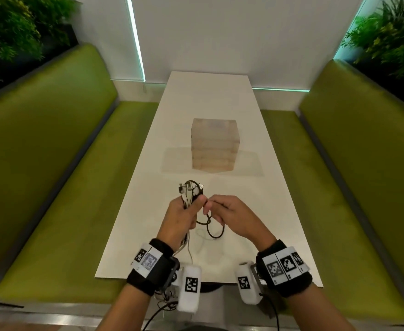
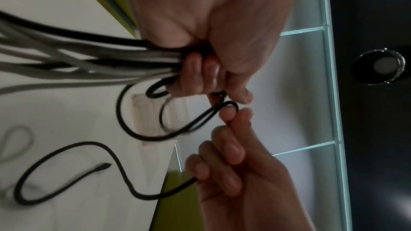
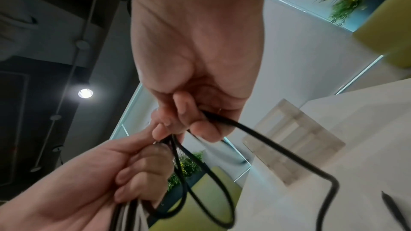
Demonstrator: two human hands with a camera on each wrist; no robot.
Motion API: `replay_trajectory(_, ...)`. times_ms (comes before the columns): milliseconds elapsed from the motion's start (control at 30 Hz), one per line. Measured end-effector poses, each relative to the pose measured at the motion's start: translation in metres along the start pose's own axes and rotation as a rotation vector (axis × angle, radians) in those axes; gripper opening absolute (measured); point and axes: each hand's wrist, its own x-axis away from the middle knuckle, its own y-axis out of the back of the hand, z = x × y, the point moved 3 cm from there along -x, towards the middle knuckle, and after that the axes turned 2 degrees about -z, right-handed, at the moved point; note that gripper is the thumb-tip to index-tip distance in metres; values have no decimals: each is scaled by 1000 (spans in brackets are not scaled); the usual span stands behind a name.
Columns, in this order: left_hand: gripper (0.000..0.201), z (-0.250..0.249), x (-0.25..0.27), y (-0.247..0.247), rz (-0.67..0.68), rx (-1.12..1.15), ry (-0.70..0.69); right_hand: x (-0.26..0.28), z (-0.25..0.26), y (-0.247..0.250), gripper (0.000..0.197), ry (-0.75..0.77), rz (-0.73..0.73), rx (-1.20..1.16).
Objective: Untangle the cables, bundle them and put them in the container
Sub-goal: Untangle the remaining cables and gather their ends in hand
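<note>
My left hand point(image 1: 184, 216) grips a bundle of white and black cables point(image 1: 190, 191) above the white table point(image 1: 280, 199); the plug ends stick up out of the fist. In the left wrist view the cable bundle point(image 2: 89, 59) runs back from the left hand point(image 2: 206, 69). My right hand point(image 1: 229, 215), close beside the left, pinches a black cable point(image 1: 214, 231) whose loops hang between the hands. That black cable point(image 3: 255, 136) leaves the right hand point(image 3: 191, 124) and trails onto the table, where its loose end point(image 2: 104, 165) lies. The translucent container point(image 1: 214, 144) stands further back on the table.
Green padded benches point(image 1: 52, 163) run along both sides of the narrow table. Plants point(image 1: 392, 37) stand behind the bench backs. A white wall with a lit strip point(image 1: 136, 39) closes the far end.
</note>
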Motion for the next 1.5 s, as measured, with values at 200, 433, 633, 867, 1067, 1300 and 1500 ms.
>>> replay_trajectory(200,29,-6,2,6,139,45,23,-2,7,2,27,-1,135,4)
replay_trajectory(433,34,-13,2,16,29,94,-6,3,3,9,21,-125,151,-52)
replay_trajectory(633,35,-17,-13,73,-352,292,-26,18,-31,36,15,-216,215,49)
replay_trajectory(867,24,-5,-5,29,-175,115,-37,9,4,18,18,-60,12,-214)
replay_trajectory(1067,29,-5,8,-3,97,124,-18,-2,8,1,35,-168,-63,-308)
replay_trajectory(1300,29,-9,6,9,-97,260,-1,10,5,-9,29,-219,200,-281)
replay_trajectory(1500,27,-28,-11,71,-438,477,-51,37,-37,1,15,-290,268,-37)
